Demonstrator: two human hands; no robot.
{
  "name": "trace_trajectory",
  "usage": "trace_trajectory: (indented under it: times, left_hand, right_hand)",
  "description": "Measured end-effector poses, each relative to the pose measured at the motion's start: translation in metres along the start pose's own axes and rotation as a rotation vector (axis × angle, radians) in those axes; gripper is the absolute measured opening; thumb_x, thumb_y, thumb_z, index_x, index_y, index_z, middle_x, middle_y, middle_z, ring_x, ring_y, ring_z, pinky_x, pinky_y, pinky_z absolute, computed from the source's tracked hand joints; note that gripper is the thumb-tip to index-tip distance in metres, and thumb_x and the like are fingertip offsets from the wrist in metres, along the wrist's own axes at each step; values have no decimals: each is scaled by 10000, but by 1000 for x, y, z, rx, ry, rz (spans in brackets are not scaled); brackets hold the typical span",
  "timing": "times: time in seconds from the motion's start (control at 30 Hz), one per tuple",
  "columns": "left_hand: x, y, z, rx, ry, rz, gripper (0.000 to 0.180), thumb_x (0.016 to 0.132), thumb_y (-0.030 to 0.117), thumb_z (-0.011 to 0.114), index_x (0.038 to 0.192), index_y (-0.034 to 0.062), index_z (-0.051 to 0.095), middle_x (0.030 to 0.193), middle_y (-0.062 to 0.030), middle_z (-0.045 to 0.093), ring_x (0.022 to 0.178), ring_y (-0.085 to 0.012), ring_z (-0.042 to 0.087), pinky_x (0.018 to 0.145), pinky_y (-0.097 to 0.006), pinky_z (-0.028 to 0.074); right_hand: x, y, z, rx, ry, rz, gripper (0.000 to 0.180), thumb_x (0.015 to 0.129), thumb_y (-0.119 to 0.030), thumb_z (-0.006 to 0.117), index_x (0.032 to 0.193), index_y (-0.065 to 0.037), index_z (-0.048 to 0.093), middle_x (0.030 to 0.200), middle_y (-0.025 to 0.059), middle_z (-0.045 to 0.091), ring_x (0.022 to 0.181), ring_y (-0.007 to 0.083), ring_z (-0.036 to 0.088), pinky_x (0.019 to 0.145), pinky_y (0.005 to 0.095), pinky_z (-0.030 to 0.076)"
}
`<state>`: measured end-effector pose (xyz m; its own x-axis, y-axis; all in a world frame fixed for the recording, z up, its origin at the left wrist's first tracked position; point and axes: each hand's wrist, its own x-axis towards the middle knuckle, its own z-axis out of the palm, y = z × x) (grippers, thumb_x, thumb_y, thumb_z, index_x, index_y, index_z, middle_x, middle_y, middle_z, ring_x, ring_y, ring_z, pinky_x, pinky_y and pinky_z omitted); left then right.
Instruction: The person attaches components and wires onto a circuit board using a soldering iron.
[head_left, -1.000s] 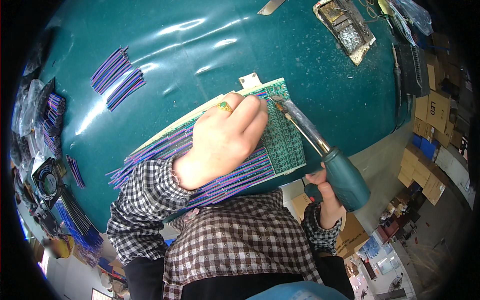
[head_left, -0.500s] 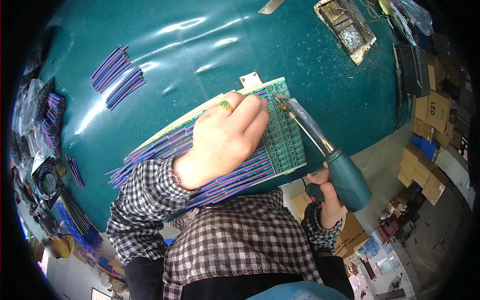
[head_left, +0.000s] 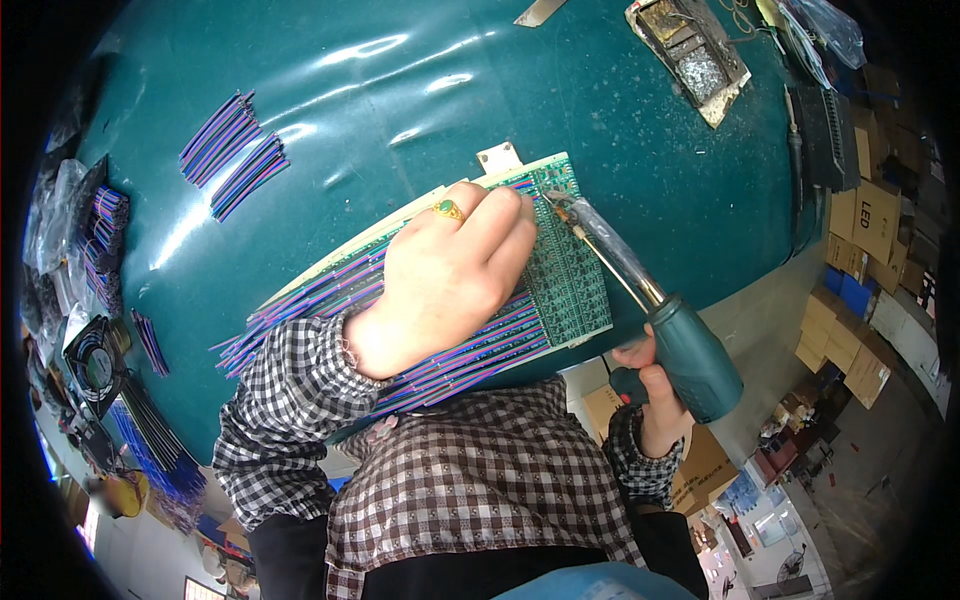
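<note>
My left hand (head_left: 440, 260), with a green-stoned ring, is closed over a green circuit board panel (head_left: 570, 270). Its fingertips are mostly hidden; short coloured wires (head_left: 524, 187) show right at them, against the board's far right part. A green pistol-shaped soldering gun (head_left: 700, 360) is gripped in my right hand (head_left: 660, 395), beyond the board's right edge. Its tip (head_left: 556, 203) reaches the board near the wire ends, just right of my left fingers. Rows of blue, pink and black wires (head_left: 480, 345) extend leftward from the panel beneath my left hand and wrist.
Two bundles of cut wires (head_left: 222, 138) lie at the far left of the green table mat (head_left: 380, 120). A solder tray (head_left: 690, 60) stands at the far right. At the left edge are a small fan (head_left: 93, 362) and more wire bundles (head_left: 155, 440).
The soldering gun's tip has shifted very slightly left along the board. My left hand stays almost still over the wires.
</note>
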<state>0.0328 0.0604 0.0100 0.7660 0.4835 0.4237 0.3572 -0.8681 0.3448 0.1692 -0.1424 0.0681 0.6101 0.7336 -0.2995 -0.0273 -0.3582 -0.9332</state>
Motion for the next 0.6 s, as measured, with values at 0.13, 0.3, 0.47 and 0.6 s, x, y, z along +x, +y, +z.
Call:
trace_trajectory:
  times: [0.13,0.3,0.47,0.6]
  left_hand:
    - [0,0,0,-4,-4,-1,244,632,100,608,872,55,622,782,-22,469,735,-154,533,579,-261,482]
    - [0,0,-1,0,-11,-3,241,635,100,608,872,54,621,782,-24,466,736,-157,532,578,-263,483]
    - [0,0,0,0,-6,-4,241,637,103,603,872,54,620,786,-24,467,739,-159,531,580,-263,484]
    - [0,1,0,6,-8,-8,240,637,110,596,871,58,619,789,-23,469,741,-159,531,584,-262,484]
  right_hand:
    - [0,-1,3,56,15,26,504,830,-176,678,1175,139,490,804,105,571,744,221,590,751,407,539]
    - [1,0,2,26,-20,17,489,841,-160,672,1170,149,485,805,108,572,750,222,588,752,411,539]
    - [1,0,1,11,-23,19,485,845,-155,670,1174,148,483,815,111,573,753,223,591,753,414,539]
    - [-1,1,1,0,-6,38,484,844,-159,672,1171,148,488,827,117,576,744,227,600,749,418,539]
